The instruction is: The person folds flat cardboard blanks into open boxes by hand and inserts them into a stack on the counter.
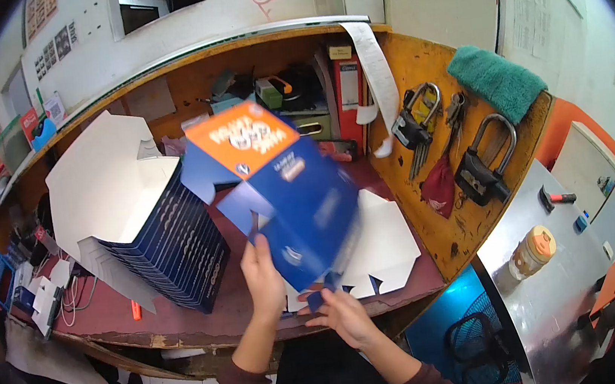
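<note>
A blue and orange printed cardboard box (309,207), partly folded and blurred, is tilted above the desk in front of me. My left hand (262,273) grips its left edge by a flap, thumb up and fingers closed. At its lower corner, my right hand (344,317) pinches a small blue flap. Under the held box, a flat cardboard blank (390,247) lies with its white inner side up. To the left stands a nested stack of blue boxes (177,245), their white insides and flaps facing up and left.
Padlocks (481,172) and a green towel (499,79) hang on and over the wooden side panel (421,88). An orange lighter-like object (137,310) lies near the desk's front edge. On the metal table at right are a jar (533,251) and a hammer (555,198).
</note>
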`<state>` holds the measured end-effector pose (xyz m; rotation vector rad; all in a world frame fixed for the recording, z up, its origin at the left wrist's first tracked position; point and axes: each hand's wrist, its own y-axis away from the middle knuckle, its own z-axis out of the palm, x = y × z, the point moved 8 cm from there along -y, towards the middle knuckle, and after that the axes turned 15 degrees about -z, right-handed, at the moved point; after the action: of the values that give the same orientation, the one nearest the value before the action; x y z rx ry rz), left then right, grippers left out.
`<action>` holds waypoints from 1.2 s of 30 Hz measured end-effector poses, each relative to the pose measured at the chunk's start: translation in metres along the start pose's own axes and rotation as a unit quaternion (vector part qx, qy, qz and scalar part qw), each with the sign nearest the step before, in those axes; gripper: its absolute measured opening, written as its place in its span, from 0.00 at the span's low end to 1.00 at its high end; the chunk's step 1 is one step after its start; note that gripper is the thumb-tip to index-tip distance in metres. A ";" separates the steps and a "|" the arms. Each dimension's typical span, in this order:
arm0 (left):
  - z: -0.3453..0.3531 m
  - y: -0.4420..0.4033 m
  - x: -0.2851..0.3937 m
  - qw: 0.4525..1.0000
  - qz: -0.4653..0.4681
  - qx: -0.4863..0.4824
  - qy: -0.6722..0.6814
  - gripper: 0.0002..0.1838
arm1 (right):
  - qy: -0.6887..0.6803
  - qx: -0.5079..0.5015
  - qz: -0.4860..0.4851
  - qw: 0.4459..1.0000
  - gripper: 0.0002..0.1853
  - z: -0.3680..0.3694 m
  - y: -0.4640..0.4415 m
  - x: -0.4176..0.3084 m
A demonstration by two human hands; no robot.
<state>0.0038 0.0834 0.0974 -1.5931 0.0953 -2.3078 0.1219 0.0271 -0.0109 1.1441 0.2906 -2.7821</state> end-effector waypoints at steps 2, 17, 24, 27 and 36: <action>0.002 0.012 -0.025 0.988 -0.113 -0.106 0.006 0.16 | -0.011 0.084 -0.093 0.992 0.14 -0.010 0.011 -0.031; 0.067 0.088 -0.029 0.980 0.095 -0.166 -0.052 0.19 | 0.006 0.236 -0.476 0.847 0.09 -0.010 0.049 -0.116; 0.041 0.067 -0.009 0.822 -0.075 -0.407 0.392 0.35 | -0.085 0.158 -0.323 0.929 0.12 -0.001 0.041 -0.108; 0.028 0.055 0.005 0.865 -0.234 -0.294 0.332 0.31 | -0.011 0.172 -0.373 0.912 0.14 -0.005 0.048 -0.110; 0.011 0.059 0.001 0.983 -0.114 -0.118 0.079 0.18 | 0.034 0.162 -0.387 0.907 0.18 0.005 0.058 -0.103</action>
<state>0.0270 0.0294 0.0879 -1.5998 0.2457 -2.6859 0.2017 -0.0263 0.0575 1.4487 0.3595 -3.5925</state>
